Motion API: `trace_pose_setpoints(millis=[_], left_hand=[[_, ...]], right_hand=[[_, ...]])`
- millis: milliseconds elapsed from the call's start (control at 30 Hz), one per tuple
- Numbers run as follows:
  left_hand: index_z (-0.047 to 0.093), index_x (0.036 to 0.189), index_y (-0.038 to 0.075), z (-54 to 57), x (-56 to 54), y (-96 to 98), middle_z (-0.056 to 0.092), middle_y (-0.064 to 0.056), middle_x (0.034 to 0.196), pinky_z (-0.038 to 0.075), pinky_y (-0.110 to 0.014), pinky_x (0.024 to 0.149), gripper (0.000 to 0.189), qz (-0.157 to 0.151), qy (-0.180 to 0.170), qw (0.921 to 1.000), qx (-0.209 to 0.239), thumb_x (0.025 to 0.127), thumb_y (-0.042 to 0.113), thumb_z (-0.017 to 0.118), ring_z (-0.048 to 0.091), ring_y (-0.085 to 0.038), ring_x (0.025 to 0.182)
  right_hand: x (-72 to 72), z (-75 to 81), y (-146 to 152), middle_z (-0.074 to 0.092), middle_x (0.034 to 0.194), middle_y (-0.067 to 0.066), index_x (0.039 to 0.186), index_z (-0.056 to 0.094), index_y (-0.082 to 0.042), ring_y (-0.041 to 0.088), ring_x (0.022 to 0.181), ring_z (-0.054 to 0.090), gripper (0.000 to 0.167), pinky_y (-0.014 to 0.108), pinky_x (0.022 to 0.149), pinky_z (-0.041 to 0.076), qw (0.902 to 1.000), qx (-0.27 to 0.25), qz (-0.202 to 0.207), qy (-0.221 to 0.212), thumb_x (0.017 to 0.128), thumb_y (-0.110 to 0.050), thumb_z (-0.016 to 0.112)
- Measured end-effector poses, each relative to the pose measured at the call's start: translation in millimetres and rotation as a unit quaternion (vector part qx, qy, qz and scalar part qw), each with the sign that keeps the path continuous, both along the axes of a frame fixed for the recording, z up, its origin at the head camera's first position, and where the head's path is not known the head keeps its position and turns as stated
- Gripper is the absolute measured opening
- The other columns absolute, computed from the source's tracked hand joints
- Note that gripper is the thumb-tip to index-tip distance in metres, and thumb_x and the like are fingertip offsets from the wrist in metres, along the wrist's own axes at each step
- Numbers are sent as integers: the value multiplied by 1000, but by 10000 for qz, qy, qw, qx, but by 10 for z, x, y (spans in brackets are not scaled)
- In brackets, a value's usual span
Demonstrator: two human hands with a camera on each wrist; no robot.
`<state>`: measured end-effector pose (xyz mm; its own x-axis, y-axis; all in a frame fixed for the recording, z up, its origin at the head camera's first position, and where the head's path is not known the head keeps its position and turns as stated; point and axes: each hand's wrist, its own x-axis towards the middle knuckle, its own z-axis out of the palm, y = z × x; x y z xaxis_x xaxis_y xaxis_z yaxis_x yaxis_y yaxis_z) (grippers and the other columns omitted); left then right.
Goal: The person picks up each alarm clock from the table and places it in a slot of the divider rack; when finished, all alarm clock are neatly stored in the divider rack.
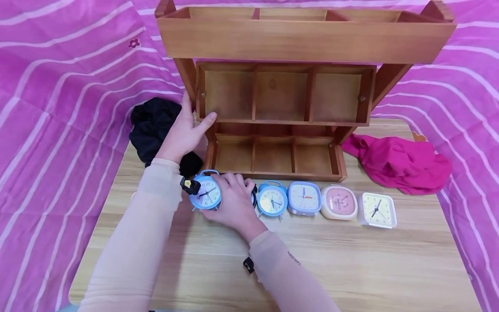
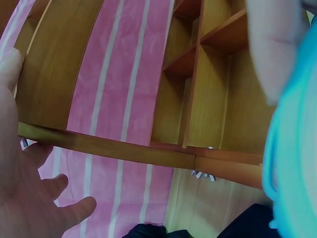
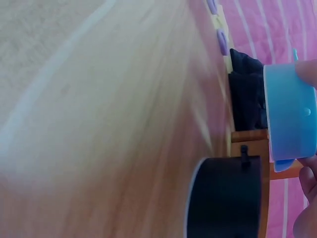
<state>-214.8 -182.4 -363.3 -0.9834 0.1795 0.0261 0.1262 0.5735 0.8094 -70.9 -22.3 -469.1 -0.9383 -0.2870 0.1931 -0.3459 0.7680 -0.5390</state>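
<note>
My right hand [image 1: 235,201] pinches a light blue twin-bell style alarm clock [image 1: 205,193], its pale dial facing up toward the head camera. In the right wrist view the clock's blue back and side [image 3: 290,111] show between fingertips. A dark round clock [image 3: 225,198] stands close by, mostly covered by that hand in the head view. My left hand [image 1: 185,134] is at the left upright of a wooden shelf [image 1: 304,41], thumb in front and fingers spread beside it. In the left wrist view, the left fingers [image 2: 74,213] extend past the wooden side rail [image 2: 124,151].
Rightward in a row stand another blue alarm clock [image 1: 272,200], a lavender-blue clock [image 1: 304,198], a pink clock [image 1: 339,202] and a white square clock [image 1: 377,210]. Black cloth [image 1: 152,125] lies left of the shelf, magenta cloth [image 1: 401,162] right. Striped pink fabric [image 1: 70,130] surrounds the table [image 1: 351,264].
</note>
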Motion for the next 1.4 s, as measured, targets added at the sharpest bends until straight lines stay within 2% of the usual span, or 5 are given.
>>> trace_pose_setpoints(millis=[267,500,800,1033,1400], left_hand=[[-11,165,43,-13,22,-20,23,-1,173,23,-55,126,101,131,-152,9998,-84,97,64,61,31,-28,155],[-12,162,51,-47,-10,-12,21,5,173,24,-56,125,100,86,-184,9998,-59,95,67,61,32,-27,155],[-12,161,53,-34,-7,-34,23,5,173,24,-59,124,100,65,-220,9997,-50,95,67,61,34,-29,154],[-13,161,53,-36,-2,-36,24,4,172,25,-61,124,101,107,-262,9996,12,95,64,62,36,-32,153],[-14,158,58,-31,-6,-27,21,9,173,24,-62,124,99,88,-304,9995,14,95,66,62,35,-30,154]], right_hand=[[-93,76,93,59,123,-3,147,59,-22,19,114,48,92,56,99,28,9988,-401,-98,-281,69,-61,91],[-238,136,202,59,121,-1,145,60,-21,19,113,48,90,55,99,29,9985,-471,-192,-204,70,-60,91],[-520,167,331,59,124,0,147,60,-19,20,114,48,92,52,98,31,9974,-505,-365,-372,71,-60,91],[-748,148,457,56,132,4,150,57,-18,23,120,45,93,53,100,31,9956,-461,-489,-648,73,-59,90],[-938,78,482,54,140,5,150,56,-20,25,127,44,92,56,105,31,9918,-557,-606,-981,74,-58,90]])
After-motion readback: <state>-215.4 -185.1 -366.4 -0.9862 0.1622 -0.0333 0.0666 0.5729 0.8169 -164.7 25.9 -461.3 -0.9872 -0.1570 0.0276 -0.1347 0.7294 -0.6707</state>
